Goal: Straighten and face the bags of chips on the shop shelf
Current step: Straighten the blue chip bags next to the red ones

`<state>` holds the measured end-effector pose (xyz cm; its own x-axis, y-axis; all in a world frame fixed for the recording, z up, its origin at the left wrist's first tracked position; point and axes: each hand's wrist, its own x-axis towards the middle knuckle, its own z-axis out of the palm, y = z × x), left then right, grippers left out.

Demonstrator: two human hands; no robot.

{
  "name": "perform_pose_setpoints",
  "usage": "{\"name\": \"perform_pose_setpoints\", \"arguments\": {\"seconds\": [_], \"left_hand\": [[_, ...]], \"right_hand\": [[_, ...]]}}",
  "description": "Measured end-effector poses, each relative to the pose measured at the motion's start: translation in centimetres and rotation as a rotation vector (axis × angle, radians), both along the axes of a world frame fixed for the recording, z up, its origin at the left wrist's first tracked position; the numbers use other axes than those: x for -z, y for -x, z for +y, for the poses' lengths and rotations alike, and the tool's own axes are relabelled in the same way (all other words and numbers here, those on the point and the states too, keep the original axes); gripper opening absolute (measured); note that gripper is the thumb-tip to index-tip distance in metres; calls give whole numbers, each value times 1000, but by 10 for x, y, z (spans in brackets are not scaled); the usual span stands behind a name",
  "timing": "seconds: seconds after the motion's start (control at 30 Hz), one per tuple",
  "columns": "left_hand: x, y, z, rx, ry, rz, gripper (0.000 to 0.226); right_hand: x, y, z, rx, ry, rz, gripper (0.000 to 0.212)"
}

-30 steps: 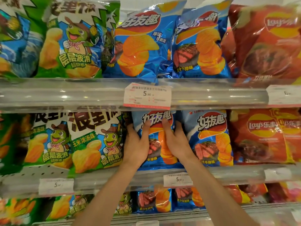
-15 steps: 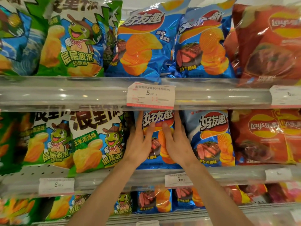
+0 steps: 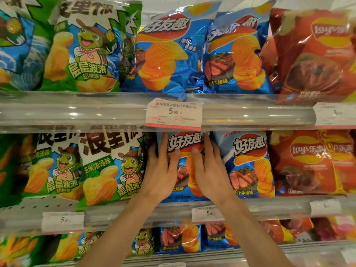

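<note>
We are facing a shop's snack shelving, with clear plastic rails (image 3: 77, 112) fronting each tier and white paper price tags (image 3: 174, 113) clipped along them; green crinkly bags with a cartoon turtle (image 3: 107, 166) fill the left, red foil bags (image 3: 306, 162) the right. In the single head view, the blue foil bag of ridged chips (image 3: 185, 160) that we are working on stands upright on the middle shelf, its long axis vertical, its top tucked just under the upper rail. Our left hand (image 3: 160, 170) lies flat along the bag's left edge, fingers straight and reaching up, thumb pressed onto the face; our right hand (image 3: 209, 170) mirrors it on the right edge. Neither curls round the foil: both press with extended fingers. The bag sits directly between the palms, equally near both, touching a matching blue bag (image 3: 248, 162) to its right. We judge that the next nudge turns on squaring its face toward us.
</note>
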<state>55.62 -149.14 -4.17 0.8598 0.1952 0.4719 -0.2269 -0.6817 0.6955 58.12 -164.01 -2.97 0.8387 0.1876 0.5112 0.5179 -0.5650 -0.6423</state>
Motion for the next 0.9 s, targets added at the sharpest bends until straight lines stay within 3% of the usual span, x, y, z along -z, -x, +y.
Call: {"name": "perform_pose_setpoints", "arguments": {"seconds": [0.13, 0.2, 0.3, 0.43, 0.7, 0.9], "left_hand": [[-1, 13, -3, -84, -299, -266, 59], [0, 9, -11, -53, -451, -284, 59], [6, 1, -20, -51, -580, -183, 65], [14, -8, -22, -136, -727, -142, 69], [13, -7, -25, -127, -733, -116, 70], [0, 8, -13, 85, -382, -135, 70]], "right_hand": [[-11, 10, -33, 106, 86, -295, 45], [-6, 0, -55, 237, 223, -419, 44], [9, -11, -77, 421, 440, -372, 62], [21, -20, -82, 458, 592, -349, 70], [25, -24, -83, 476, 597, -361, 73], [13, -15, -90, 300, 298, -261, 77]]}}
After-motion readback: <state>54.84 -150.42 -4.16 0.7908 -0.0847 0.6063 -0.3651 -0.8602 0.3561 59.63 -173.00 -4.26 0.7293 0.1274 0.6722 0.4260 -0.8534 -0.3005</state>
